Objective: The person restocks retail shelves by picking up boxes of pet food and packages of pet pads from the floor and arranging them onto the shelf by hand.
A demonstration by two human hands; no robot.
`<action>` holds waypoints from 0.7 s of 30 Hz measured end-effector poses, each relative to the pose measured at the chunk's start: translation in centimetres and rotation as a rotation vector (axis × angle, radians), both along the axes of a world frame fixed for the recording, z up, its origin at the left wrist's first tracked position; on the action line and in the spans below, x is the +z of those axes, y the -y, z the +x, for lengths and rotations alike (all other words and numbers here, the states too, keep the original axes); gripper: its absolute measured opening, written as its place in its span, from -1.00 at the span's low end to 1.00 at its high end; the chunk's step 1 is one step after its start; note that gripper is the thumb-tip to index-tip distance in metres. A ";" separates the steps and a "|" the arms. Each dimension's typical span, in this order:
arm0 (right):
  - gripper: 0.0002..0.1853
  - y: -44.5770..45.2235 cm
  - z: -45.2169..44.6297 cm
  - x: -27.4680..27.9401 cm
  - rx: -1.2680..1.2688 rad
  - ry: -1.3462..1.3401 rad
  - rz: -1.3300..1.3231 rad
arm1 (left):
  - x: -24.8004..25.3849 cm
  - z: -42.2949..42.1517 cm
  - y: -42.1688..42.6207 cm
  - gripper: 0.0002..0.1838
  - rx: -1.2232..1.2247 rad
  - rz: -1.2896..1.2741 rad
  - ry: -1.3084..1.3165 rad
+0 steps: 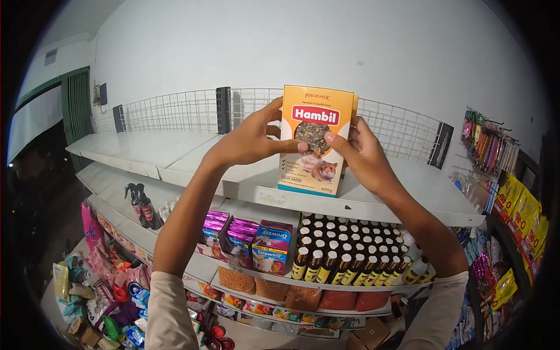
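Both left hand [249,140] and right hand [367,158] clasp the Hambil box [315,129], thumbs on its front, fingers wrapped partway round its sides; it's at the top shelf's [429,182] front edge, not yet released, contact with the surface unclear

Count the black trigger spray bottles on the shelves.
2: one spray bottle and a second bottle just right of it, on a lower shelf at left. More may be hidden.
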State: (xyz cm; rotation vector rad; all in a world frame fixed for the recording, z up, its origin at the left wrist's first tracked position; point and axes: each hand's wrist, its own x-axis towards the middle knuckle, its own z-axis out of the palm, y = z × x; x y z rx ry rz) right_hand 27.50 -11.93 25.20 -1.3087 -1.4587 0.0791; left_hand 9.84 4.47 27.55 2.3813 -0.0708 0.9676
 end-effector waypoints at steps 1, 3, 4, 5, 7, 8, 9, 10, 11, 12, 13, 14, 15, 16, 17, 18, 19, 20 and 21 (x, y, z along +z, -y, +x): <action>-0.37 0.3 0.0 0.2 -0.023 0.002 0.001 | 0.1 -0.2 0.2 -0.02 0.000 0.000 0.000; -0.36 1.0 0.0 0.4 -0.038 0.026 -0.013 | 0.5 -1.1 1.3 0.00 0.016 -0.129 -0.067; -0.36 1.3 0.0 0.6 -0.051 0.049 -0.027 | 0.5 -1.2 1.5 0.00 0.024 -0.194 -0.102; -0.35 1.6 0.0 0.7 -0.065 0.073 -0.040 | 0.3 -1.0 1.5 0.00 0.023 -0.193 -0.103; -0.33 2.1 0.2 1.4 -0.118 0.144 -0.060 | -0.2 0.1 1.3 0.03 0.025 -0.155 -0.007; -0.32 2.2 0.3 1.7 -0.170 0.213 -0.083 | -0.4 0.5 1.2 0.04 0.025 -0.138 0.040; -0.30 2.4 0.5 1.9 -0.223 0.282 -0.105 | -0.5 0.6 1.0 0.04 0.022 -0.141 0.039; -0.30 2.4 0.8 2.1 -0.227 0.283 -0.109 | -0.6 0.6 0.7 0.04 0.022 -0.172 0.040; -0.26 2.3 1.2 2.2 -0.294 0.283 -0.038 | -0.5 0.6 0.3 0.03 0.021 -0.200 0.042; -0.22 2.2 1.7 2.2 -0.362 0.281 0.035 | -0.3 0.5 0.0 0.03 0.019 -0.227 0.041; -0.18 2.0 2.3 2.2 -0.432 0.278 0.108 | 0.0 0.3 -0.5 0.03 0.012 -0.227 0.038; -0.18 1.6 3.1 2.2 -0.439 0.274 0.106 | 0.3 -0.1 -1.1 0.02 0.063 -0.243 0.041; -0.15 0.9 4.2 2.0 -0.484 0.323 0.122 | 0.6 -0.5 -1.8 0.00 0.115 -0.260 0.042; -0.12 0.2 5.7 1.6 -0.525 0.374 0.143 | 0.8 -0.6 -2.1 -0.01 0.171 -0.271 0.046; -0.09 -0.4 6.7 1.4 -0.567 0.424 0.163 | 1.1 -0.7 -2.7 -0.01 0.169 -0.268 0.041; -0.09 -1.0 7.5 1.4 -0.570 0.417 0.165 | 1.5 -0.8 -3.3 -0.07 0.187 -0.281 0.051; -0.08 -1.7 8.4 1.4 -0.470 0.376 0.022 | 1.8 -0.9 -3.8 -0.14 0.207 -0.294 0.060; -0.08 -2.3 8.9 1.2 -0.365 0.335 -0.120 | 1.8 -1.1 -4.2 -0.20 0.228 -0.309 0.071; -0.07 -2.4 8.8 1.1 -0.256 0.293 -0.263 | 1.7 -1.4 -4.2 -0.20 0.231 -0.309 0.066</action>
